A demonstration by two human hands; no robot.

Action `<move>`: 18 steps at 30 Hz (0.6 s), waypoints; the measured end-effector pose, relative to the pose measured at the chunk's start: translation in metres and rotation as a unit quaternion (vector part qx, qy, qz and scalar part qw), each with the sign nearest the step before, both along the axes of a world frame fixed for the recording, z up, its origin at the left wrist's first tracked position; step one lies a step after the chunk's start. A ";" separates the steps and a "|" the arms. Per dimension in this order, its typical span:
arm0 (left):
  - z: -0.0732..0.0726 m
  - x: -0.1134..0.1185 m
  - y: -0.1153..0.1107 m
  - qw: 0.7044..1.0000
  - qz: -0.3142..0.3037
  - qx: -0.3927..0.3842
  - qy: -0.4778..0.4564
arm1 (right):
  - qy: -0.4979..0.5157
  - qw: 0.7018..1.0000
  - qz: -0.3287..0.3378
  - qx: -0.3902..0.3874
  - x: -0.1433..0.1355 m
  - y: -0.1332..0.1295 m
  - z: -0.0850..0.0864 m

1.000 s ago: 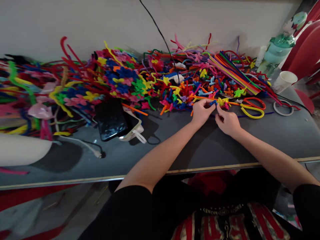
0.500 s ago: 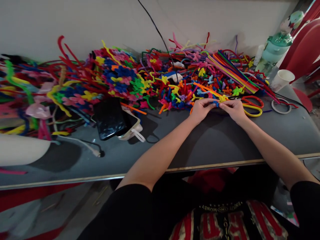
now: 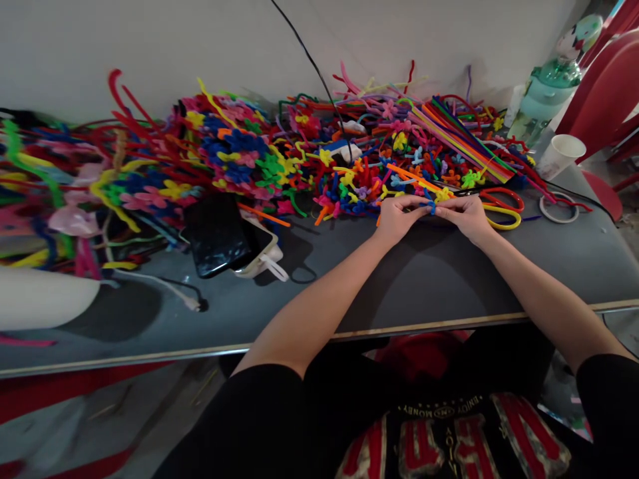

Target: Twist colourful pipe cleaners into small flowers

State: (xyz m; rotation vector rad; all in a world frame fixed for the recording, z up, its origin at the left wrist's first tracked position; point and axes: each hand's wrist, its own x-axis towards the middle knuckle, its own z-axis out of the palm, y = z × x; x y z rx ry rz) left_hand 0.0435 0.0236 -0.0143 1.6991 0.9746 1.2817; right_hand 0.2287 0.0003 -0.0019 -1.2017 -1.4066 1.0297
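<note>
Between my two hands is a small piece of blue pipe cleaner (image 3: 432, 208), bent into a shape I cannot make out fully. My left hand (image 3: 399, 216) pinches it from the left. From the other side my right hand (image 3: 468, 216) pinches it too, fingertips almost meeting. Just behind the hands spreads a heap of short bent pipe cleaners (image 3: 364, 183) in many colours. Scissors (image 3: 504, 218) with a red and a yellow handle loop lie right beside my right hand, their blades mostly hidden.
A bundle of straight pipe cleaners (image 3: 464, 143) lies behind. At right are a tape ring (image 3: 559, 207), a paper cup (image 3: 563, 154) and a green bottle (image 3: 544, 93). Left are a black phone (image 3: 217, 236), a cable (image 3: 164, 286) and piled pipe-cleaner flowers (image 3: 239, 156).
Both hands stay nearly in place. The blue pipe cleaner has turned slightly between the fingertips and shows more upright. The whole view has shifted a little.
</note>
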 end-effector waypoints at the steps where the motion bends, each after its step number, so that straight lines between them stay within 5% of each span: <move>1: 0.000 0.000 0.000 1.000 0.002 0.003 0.003 | -0.002 1.000 0.002 -0.003 0.000 -0.001 0.000; 13: 0.005 0.003 -0.010 0.997 0.046 0.047 0.041 | -0.089 0.991 -0.061 0.078 -0.012 -0.014 0.005; 18: 0.000 0.004 -0.005 0.998 0.042 0.026 0.032 | -0.006 0.998 -0.043 0.046 -0.011 -0.008 0.003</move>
